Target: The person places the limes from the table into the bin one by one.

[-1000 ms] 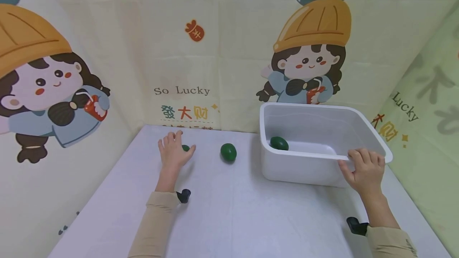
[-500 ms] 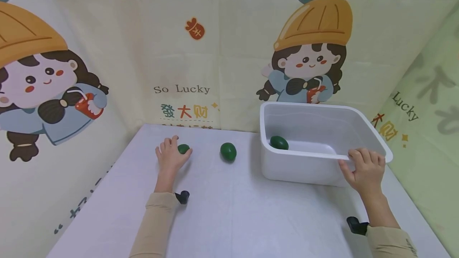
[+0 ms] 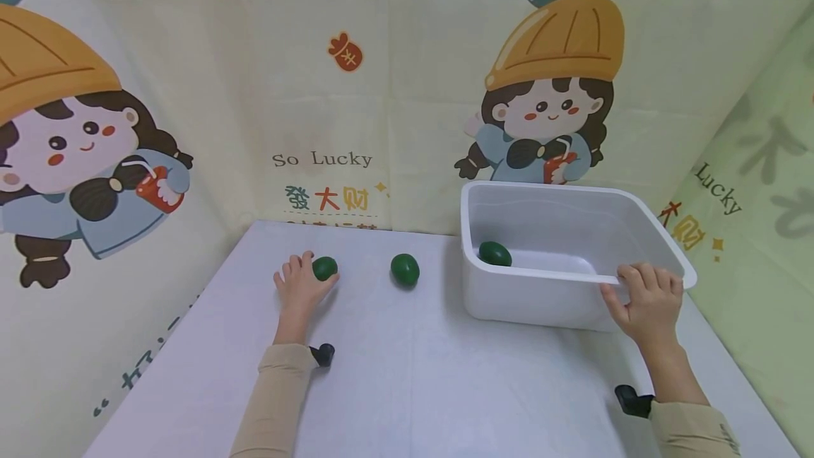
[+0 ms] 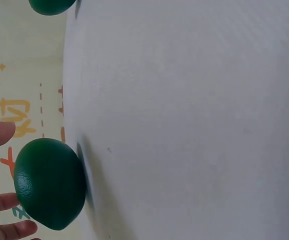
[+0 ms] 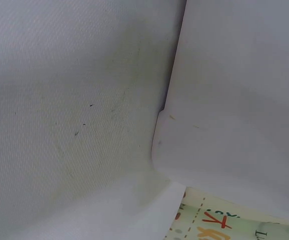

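Left hand [image 3: 297, 284], left of centre frame: fingers curled round a small green egg-shaped object [image 3: 324, 268] resting on the white table [image 3: 407, 380]. Second green egg [image 3: 405, 269] lies apart, toward centre. Right hand [image 3: 645, 302], lower right, grasps the near rim of the white tub [image 3: 540, 278]; third egg [image 3: 494, 254] sits inside, at its left end.

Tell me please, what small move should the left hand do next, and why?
Probably lift the green egg-shaped object and carry it toward the white bin. The left hand already has its fingers curled around it, one such object already lies inside the bin, and the right hand holds the bin's near rim.
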`<act>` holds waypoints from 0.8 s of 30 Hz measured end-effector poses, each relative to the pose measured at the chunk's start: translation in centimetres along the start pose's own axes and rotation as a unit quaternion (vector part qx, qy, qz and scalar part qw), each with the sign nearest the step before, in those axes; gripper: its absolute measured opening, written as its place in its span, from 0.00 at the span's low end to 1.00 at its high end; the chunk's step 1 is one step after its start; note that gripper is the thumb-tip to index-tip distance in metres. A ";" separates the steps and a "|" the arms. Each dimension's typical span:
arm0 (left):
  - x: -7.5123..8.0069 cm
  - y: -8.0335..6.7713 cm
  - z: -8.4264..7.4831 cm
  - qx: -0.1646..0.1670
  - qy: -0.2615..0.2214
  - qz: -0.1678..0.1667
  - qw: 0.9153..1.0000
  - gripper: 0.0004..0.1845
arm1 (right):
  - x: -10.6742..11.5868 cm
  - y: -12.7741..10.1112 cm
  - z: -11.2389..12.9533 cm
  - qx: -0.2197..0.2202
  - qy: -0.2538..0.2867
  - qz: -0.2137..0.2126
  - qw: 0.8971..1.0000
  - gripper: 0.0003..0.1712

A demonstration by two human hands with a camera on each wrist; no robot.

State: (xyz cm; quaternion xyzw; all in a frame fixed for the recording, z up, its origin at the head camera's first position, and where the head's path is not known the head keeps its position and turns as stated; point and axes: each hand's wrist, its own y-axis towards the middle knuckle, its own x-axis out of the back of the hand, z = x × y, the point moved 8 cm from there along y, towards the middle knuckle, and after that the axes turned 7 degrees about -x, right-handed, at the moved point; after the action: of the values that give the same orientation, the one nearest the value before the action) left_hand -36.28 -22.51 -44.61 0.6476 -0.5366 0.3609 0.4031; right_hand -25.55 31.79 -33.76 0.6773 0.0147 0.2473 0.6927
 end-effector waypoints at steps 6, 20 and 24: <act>-0.4 -0.2 0.6 0.009 0.009 0.011 1.000 0.42 | 0.0 0.0 0.1 0.000 0.003 -0.004 1.000 0.36; -1.1 0.1 1.6 0.011 0.023 0.024 0.999 0.41 | 0.0 -0.1 0.0 -0.002 0.002 -0.002 1.000 0.36; -1.2 0.2 1.7 0.012 0.022 0.032 0.999 0.41 | -0.1 0.0 0.1 -0.001 0.004 -0.005 1.000 0.36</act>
State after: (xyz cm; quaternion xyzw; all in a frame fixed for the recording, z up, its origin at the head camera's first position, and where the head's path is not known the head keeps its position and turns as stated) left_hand -36.66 -23.61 -46.36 0.6271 -0.5431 0.3943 0.3954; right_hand -25.59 31.68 -33.80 0.6754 0.0206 0.2469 0.6946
